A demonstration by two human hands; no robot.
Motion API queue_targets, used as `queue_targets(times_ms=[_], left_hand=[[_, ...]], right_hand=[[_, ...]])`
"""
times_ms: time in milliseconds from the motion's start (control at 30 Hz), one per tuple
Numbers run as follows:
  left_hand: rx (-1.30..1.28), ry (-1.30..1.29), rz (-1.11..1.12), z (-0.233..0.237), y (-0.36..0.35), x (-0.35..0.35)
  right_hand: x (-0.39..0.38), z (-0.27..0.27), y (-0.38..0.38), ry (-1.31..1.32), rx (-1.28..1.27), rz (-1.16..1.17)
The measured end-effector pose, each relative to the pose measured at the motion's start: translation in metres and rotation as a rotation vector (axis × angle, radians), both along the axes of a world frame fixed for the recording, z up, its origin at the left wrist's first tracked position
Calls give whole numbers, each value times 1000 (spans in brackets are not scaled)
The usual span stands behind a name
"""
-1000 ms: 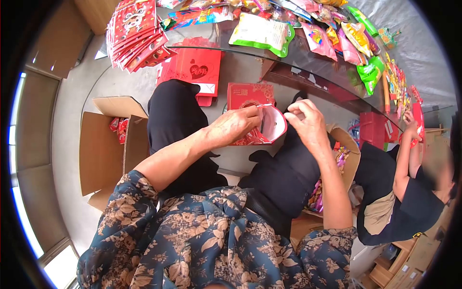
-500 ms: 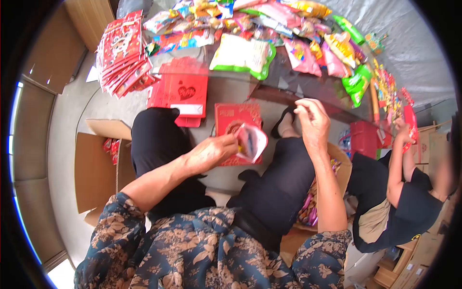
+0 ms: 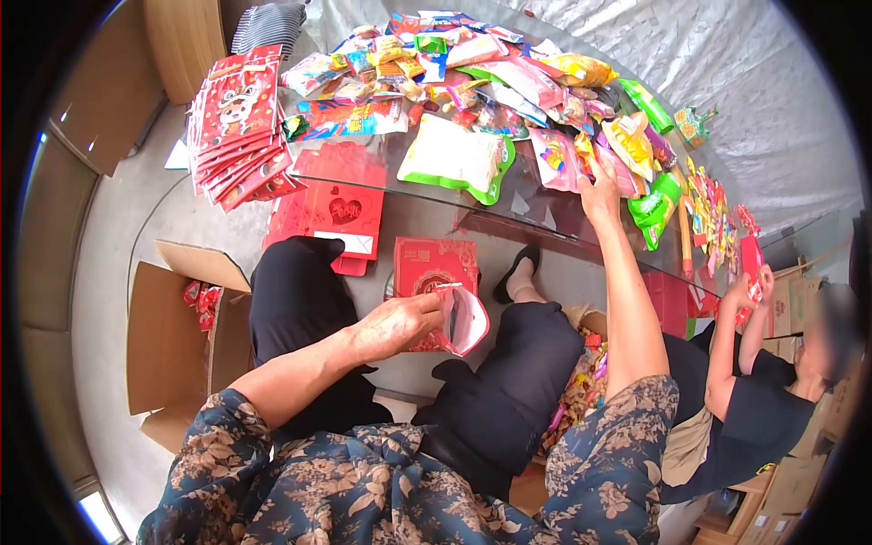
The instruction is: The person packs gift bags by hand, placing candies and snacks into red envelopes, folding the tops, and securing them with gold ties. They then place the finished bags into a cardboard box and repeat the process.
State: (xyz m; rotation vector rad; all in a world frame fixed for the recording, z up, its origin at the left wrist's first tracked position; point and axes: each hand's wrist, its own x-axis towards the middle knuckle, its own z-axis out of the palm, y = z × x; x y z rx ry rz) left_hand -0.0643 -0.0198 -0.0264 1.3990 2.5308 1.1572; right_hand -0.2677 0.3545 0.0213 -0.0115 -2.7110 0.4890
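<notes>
The left hand [image 3: 400,322] is closed on the rim of a red paper pouch with a white lining [image 3: 461,318], holding it mouth-open above the lap, below the table's edge. The right hand [image 3: 599,186] is stretched out onto the clear glass table [image 3: 436,204], its fingers lying on a pink foil snack packet [image 3: 554,150]; whether it grips the packet I cannot tell.

A white-and-green plastic bag [image 3: 454,154] lies just beside it, and a fanned stack of red pouches with a cartoon figure [image 3: 241,118] sits far left. Red cartons with a heart [image 3: 331,211] show through the glass. An open brown cardboard box [image 3: 173,336] stands on the floor.

At the right edge, a co-worker's hands [image 3: 752,286] hold something red that is cut off. The gold writing on the red packaging is too small to read.
</notes>
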Motion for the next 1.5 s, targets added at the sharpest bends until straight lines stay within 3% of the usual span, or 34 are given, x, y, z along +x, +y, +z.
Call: queue_targets(times_ms=[267,333,467,667,800,867,967,1267,1367,1467,1500], left_hand=[[42,-9,20,5,1,0],[89,41,-7,12,1,-1],[84,74,-13,5,1,-1],[24,1,-14,-2,2,2],[23,-76,-16,8,3,5],[37,-52,-12,2,4,5],[88,-37,-5,5,5,7],[80,-15,-11,-3,1,5],[86,-29,-20,-5,2,6],[102,-67,-26,-4,0,5],[110,-81,-28,-2,-1,5]], right_hand=[[14,8,13,89,-236,52],[48,27,-1,49,-480,89],[143,70,-47,-106,-725,175],[240,68,-95,-349,-884,329],[265,48,-130,-441,-851,347],[262,24,-136,-530,-757,451],[259,4,-145,-543,-597,425],[240,-2,-156,-484,-489,615],[221,-35,-161,-668,-273,654],[210,-54,-175,-983,-348,481],[207,-60,-177,-1000,-250,503]])
